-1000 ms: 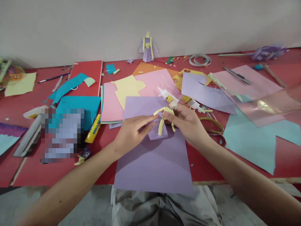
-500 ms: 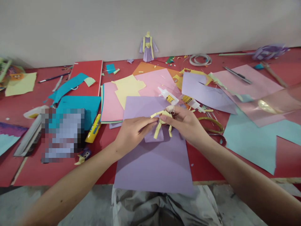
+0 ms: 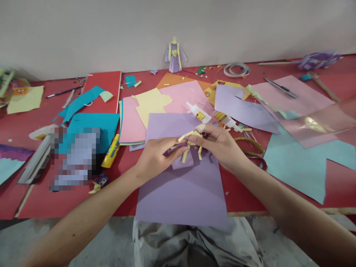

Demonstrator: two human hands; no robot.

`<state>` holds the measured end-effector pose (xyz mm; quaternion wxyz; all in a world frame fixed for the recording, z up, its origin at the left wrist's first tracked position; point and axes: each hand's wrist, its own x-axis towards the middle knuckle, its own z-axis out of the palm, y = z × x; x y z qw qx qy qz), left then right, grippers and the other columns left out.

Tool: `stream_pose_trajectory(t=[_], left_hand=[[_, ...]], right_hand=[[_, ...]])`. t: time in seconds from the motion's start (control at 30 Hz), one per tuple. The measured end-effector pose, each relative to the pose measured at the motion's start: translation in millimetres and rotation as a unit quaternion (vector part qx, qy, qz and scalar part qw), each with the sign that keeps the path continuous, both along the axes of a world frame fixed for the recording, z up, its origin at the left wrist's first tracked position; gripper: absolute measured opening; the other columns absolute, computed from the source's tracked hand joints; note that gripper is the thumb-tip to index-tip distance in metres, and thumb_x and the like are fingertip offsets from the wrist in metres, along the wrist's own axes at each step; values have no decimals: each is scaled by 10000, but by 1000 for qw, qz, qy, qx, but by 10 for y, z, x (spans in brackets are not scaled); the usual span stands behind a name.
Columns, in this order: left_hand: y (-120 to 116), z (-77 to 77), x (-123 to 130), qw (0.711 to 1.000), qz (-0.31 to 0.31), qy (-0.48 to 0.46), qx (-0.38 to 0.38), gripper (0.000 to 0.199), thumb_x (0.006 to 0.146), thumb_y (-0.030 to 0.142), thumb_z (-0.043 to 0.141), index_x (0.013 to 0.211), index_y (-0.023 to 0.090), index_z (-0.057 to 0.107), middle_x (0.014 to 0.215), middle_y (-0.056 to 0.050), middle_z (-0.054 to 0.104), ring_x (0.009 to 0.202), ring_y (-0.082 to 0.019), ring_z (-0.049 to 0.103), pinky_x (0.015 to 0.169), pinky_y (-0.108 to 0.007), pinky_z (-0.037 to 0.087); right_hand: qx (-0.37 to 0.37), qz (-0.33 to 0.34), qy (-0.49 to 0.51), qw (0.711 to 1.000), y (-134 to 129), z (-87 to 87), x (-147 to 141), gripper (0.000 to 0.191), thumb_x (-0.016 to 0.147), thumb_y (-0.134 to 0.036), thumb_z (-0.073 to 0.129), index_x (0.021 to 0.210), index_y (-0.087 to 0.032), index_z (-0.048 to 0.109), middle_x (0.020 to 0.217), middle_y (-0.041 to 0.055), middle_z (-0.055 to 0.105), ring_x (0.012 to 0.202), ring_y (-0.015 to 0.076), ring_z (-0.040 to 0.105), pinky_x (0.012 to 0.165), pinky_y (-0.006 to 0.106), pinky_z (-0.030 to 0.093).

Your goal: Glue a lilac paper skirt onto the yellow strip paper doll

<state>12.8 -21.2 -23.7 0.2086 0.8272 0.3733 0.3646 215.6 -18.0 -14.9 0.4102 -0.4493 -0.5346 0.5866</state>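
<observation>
The right hand (image 3: pixel 224 144) was closed in a pinch, thumb against fingers, on a small yellow paper piece (image 3: pixel 185 153) whose narrow strips stuck out below and to the left. The left hand (image 3: pixel 155 155) met it from the left, thumb and fingers nearly together on that side; its exact grip was partly hidden. A small purple flap (image 3: pixel 187 161) showed just beneath the strips, though whether it was joined to them could not be told. The piece was held above a large purple sheet (image 3: pixel 180 196), which reached past the near edge of the red surface (image 3: pixel 241 202). As for progress, the strips looked already cut, folded and gathered at a middle, so the piece seemed partly built. A yellow and purple paper figure (image 3: pixel 174 57) stood upright at the far side against the wall, with head, sleeves and skirt in place; beside it, the held piece seemed to have much left to add, its covered parts aside. Two glue bottles (image 3: pixel 201 114) lay just beyond the right hand, scissors (image 3: pixel 261 151) right of it, a yellow glue stick (image 3: pixel 110 151) to the left, and a teal sheet (image 3: pixel 299 167) farther right.
</observation>
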Motion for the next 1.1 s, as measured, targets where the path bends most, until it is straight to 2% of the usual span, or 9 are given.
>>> stream_pose_trajectory(t=[0.3, 0.43, 0.57, 0.77, 0.93, 1.1], left_hand=[[-4, 47, 6, 995, -3, -35, -89, 193, 921, 268, 627, 1023, 156, 747, 928, -32, 788, 810, -120, 722, 718, -170, 507], [7, 94, 11, 979, -15, -70, -193, 269, 966, 333, 538, 966, 158, 742, 846, -19, 754, 705, -100, 643, 603, -183, 452], [21, 87, 21, 965, -12, -94, -246, 268, 969, 347, 526, 1011, 175, 728, 781, 7, 690, 628, -79, 537, 542, -189, 383], [27, 60, 43, 961, -18, -88, -261, 187, 939, 310, 570, 960, 171, 693, 888, -9, 715, 785, -119, 620, 670, -198, 446], [12, 56, 50, 966, -5, -66, -249, 145, 926, 286, 586, 955, 178, 679, 864, 14, 708, 762, -100, 619, 662, -176, 441], [-35, 68, 45, 980, 20, -23, -197, 128, 925, 266, 572, 918, 173, 659, 760, 40, 665, 672, -76, 578, 624, -155, 423]], right_hand=[[12, 3, 6, 1000, 7, 5, -1, 276, 790, -436, 763, 790, -175, 670, 689, -11, 555, 577, 98, 511, 460, 230, 438], [32, -10, 0, 999, 8, 9, -3, 286, 790, -448, 759, 781, -177, 669, 664, -16, 554, 584, 98, 515, 479, 228, 433], [38, -11, 4, 999, 11, -5, -11, 289, 787, -451, 760, 777, -181, 656, 648, -19, 547, 592, 105, 517, 477, 226, 450], [22, -3, 2, 1000, -3, 7, -49, 334, 754, -485, 777, 784, -179, 648, 656, -21, 533, 557, 107, 516, 447, 247, 475], [44, -14, -13, 999, -16, -9, -69, 320, 758, -465, 781, 794, -172, 657, 646, -21, 543, 579, 106, 507, 468, 239, 455], [63, -17, -37, 997, -16, -43, -72, 315, 765, -455, 777, 778, -167, 649, 672, -12, 558, 627, 112, 518, 529, 249, 447]])
